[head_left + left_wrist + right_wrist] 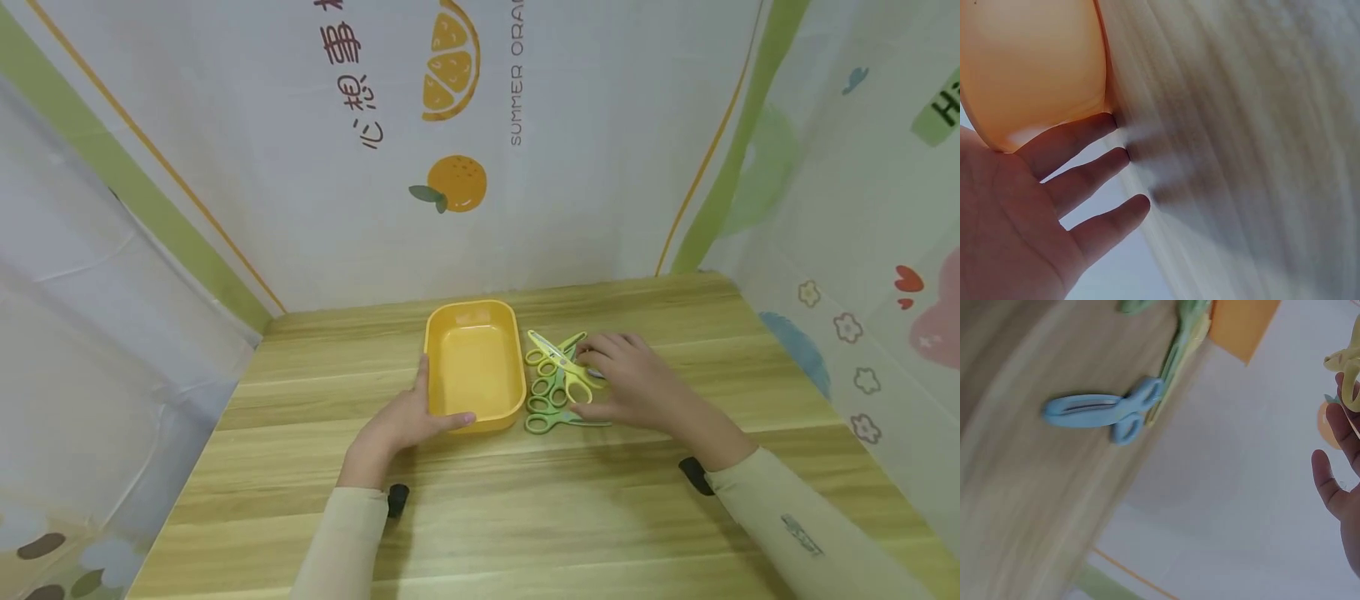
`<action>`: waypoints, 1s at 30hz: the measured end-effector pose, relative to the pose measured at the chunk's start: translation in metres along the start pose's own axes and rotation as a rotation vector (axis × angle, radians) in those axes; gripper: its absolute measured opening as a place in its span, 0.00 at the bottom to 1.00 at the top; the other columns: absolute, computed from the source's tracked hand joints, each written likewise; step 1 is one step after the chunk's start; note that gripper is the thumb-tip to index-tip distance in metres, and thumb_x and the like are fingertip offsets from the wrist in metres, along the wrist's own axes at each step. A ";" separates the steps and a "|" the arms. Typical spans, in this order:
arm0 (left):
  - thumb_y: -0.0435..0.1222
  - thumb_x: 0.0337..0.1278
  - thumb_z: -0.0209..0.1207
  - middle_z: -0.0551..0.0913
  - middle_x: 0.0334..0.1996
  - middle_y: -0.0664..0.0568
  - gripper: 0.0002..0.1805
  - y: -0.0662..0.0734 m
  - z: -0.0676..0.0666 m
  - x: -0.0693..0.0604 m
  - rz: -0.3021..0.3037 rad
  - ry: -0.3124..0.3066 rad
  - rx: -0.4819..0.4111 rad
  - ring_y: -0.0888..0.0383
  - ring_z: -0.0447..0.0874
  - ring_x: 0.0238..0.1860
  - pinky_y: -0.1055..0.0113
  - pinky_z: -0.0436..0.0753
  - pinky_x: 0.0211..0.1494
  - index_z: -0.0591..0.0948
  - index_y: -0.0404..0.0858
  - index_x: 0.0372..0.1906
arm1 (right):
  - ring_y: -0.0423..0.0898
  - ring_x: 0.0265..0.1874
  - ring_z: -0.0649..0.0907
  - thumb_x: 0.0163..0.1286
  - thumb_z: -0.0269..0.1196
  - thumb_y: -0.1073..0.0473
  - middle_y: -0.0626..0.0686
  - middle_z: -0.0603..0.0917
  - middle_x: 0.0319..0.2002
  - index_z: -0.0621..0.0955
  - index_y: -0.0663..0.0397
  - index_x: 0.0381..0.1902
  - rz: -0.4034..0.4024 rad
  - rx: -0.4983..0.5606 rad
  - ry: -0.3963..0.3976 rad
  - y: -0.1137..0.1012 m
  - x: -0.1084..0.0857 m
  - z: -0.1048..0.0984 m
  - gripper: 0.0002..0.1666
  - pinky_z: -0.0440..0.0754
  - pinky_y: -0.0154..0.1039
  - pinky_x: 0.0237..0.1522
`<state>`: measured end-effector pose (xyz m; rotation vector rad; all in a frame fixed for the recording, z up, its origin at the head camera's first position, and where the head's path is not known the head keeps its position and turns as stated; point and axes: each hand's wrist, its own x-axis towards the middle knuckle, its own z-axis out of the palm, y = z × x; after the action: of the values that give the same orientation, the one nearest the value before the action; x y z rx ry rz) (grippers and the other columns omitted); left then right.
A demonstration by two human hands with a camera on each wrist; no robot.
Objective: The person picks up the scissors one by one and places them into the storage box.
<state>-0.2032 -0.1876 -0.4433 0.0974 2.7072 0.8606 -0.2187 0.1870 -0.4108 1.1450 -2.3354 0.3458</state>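
My left hand (397, 421) rests at the near left corner of a yellow plastic tray (472, 367), thumb along the front rim and index finger against the left side. In the left wrist view its other fingers (1082, 181) are fairly straight, below the tray's wall. Right of the tray, my right hand (637, 379) holds yellow scissors (553, 352) above a pile. The right wrist view shows their yellow handle (1350, 387) by the fingers. Under them lie green scissors (542, 423) and other scissors, partly hidden. Blue scissors (1097, 411) appear in the right wrist view.
The wooden table (465, 517) ends at a patterned cloth curtain (585, 208) behind, with more cloth along both sides. Black wrist pieces (397, 501) show at both forearms.
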 end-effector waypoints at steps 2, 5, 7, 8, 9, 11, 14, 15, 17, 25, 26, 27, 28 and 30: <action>0.75 0.47 0.69 0.68 0.77 0.27 0.82 0.001 0.000 0.000 0.010 0.002 -0.016 0.36 0.79 0.71 0.39 0.77 0.73 0.28 0.42 0.87 | 0.54 0.50 0.86 0.48 0.83 0.38 0.54 0.86 0.50 0.87 0.59 0.46 -0.001 0.008 0.000 -0.002 0.008 -0.002 0.37 0.83 0.57 0.54; 0.73 0.46 0.71 0.66 0.79 0.28 0.83 0.002 -0.001 -0.001 0.024 0.001 -0.047 0.37 0.76 0.73 0.40 0.76 0.75 0.28 0.41 0.87 | 0.54 0.50 0.86 0.48 0.83 0.38 0.54 0.87 0.51 0.87 0.59 0.46 -0.011 0.001 -0.006 -0.005 0.018 -0.004 0.37 0.83 0.57 0.54; 0.72 0.46 0.73 0.64 0.80 0.29 0.83 0.003 -0.001 -0.002 0.034 0.000 -0.070 0.37 0.75 0.74 0.40 0.74 0.77 0.28 0.41 0.87 | 0.54 0.51 0.86 0.49 0.83 0.37 0.54 0.87 0.51 0.87 0.59 0.46 -0.024 0.000 -0.011 -0.006 0.025 -0.007 0.38 0.84 0.57 0.54; 0.71 0.46 0.73 0.63 0.80 0.29 0.83 0.003 -0.001 -0.002 0.036 0.000 -0.076 0.37 0.74 0.75 0.40 0.74 0.77 0.28 0.40 0.87 | 0.54 0.52 0.86 0.50 0.82 0.37 0.54 0.86 0.51 0.87 0.60 0.46 -0.029 0.000 -0.015 -0.007 0.028 -0.007 0.38 0.83 0.57 0.54; 0.71 0.46 0.73 0.63 0.81 0.29 0.83 0.003 -0.001 -0.002 0.039 -0.001 -0.080 0.37 0.74 0.75 0.40 0.73 0.77 0.28 0.40 0.86 | 0.54 0.52 0.86 0.50 0.82 0.37 0.54 0.86 0.51 0.87 0.60 0.47 -0.033 0.003 -0.018 -0.007 0.031 -0.008 0.38 0.83 0.57 0.54; 0.70 0.47 0.73 0.62 0.81 0.29 0.83 0.003 -0.001 -0.001 0.042 -0.002 -0.085 0.37 0.73 0.75 0.40 0.73 0.78 0.28 0.40 0.86 | 0.54 0.52 0.85 0.51 0.82 0.37 0.54 0.86 0.52 0.86 0.59 0.47 -0.037 0.010 -0.028 -0.008 0.037 -0.009 0.37 0.83 0.56 0.54; 0.70 0.47 0.74 0.63 0.81 0.30 0.83 0.003 -0.001 -0.001 0.044 -0.007 -0.094 0.38 0.74 0.75 0.41 0.73 0.78 0.27 0.41 0.86 | 0.54 0.54 0.85 0.52 0.81 0.38 0.54 0.86 0.53 0.86 0.59 0.49 -0.032 0.028 -0.047 -0.009 0.046 -0.009 0.37 0.82 0.56 0.55; 0.70 0.47 0.74 0.63 0.81 0.30 0.83 0.002 -0.001 -0.001 0.045 -0.009 -0.100 0.38 0.74 0.75 0.41 0.73 0.78 0.26 0.41 0.86 | 0.54 0.55 0.85 0.53 0.81 0.37 0.54 0.86 0.54 0.87 0.59 0.49 -0.029 0.035 -0.054 -0.009 0.048 -0.010 0.37 0.82 0.56 0.56; 0.70 0.47 0.74 0.63 0.81 0.31 0.83 0.002 -0.001 -0.001 0.041 -0.010 -0.104 0.39 0.74 0.75 0.41 0.73 0.78 0.26 0.42 0.86 | 0.55 0.56 0.84 0.54 0.81 0.38 0.54 0.85 0.54 0.86 0.60 0.50 -0.022 0.050 -0.068 -0.010 0.053 -0.010 0.37 0.82 0.57 0.57; 0.71 0.47 0.73 0.63 0.81 0.29 0.83 0.003 -0.001 -0.001 0.023 -0.010 -0.088 0.38 0.73 0.76 0.41 0.72 0.78 0.27 0.41 0.86 | 0.57 0.59 0.83 0.55 0.83 0.42 0.56 0.84 0.57 0.86 0.60 0.51 0.058 0.174 -0.096 -0.010 0.070 -0.012 0.35 0.78 0.63 0.65; 0.71 0.47 0.73 0.63 0.80 0.29 0.83 0.003 -0.001 -0.002 0.022 -0.011 -0.088 0.38 0.73 0.76 0.41 0.72 0.78 0.27 0.41 0.86 | 0.56 0.60 0.84 0.56 0.83 0.42 0.56 0.84 0.58 0.86 0.59 0.51 0.073 0.195 -0.098 -0.010 0.072 -0.013 0.34 0.78 0.63 0.65; 0.71 0.47 0.73 0.63 0.81 0.29 0.83 0.003 -0.001 -0.002 0.021 -0.011 -0.087 0.37 0.72 0.77 0.41 0.72 0.79 0.27 0.41 0.86 | 0.56 0.60 0.83 0.56 0.83 0.43 0.56 0.84 0.58 0.86 0.59 0.50 0.088 0.216 -0.100 -0.010 0.074 -0.013 0.34 0.78 0.63 0.65; 0.71 0.47 0.72 0.63 0.81 0.29 0.82 0.003 -0.001 -0.001 0.020 -0.012 -0.086 0.37 0.72 0.77 0.41 0.72 0.79 0.28 0.41 0.86 | 0.56 0.60 0.83 0.56 0.83 0.43 0.57 0.83 0.58 0.86 0.59 0.50 0.099 0.239 -0.097 -0.010 0.075 -0.012 0.33 0.77 0.63 0.65; 0.72 0.47 0.72 0.62 0.81 0.29 0.82 0.003 -0.001 -0.001 0.020 -0.015 -0.084 0.37 0.71 0.77 0.41 0.71 0.79 0.28 0.41 0.86 | 0.56 0.60 0.83 0.56 0.83 0.43 0.57 0.83 0.59 0.86 0.59 0.51 0.119 0.278 -0.095 -0.010 0.078 -0.010 0.34 0.78 0.62 0.65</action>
<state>-0.2021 -0.1861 -0.4407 0.1121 2.6565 0.9737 -0.2470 0.1337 -0.3599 1.1727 -2.5022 0.6915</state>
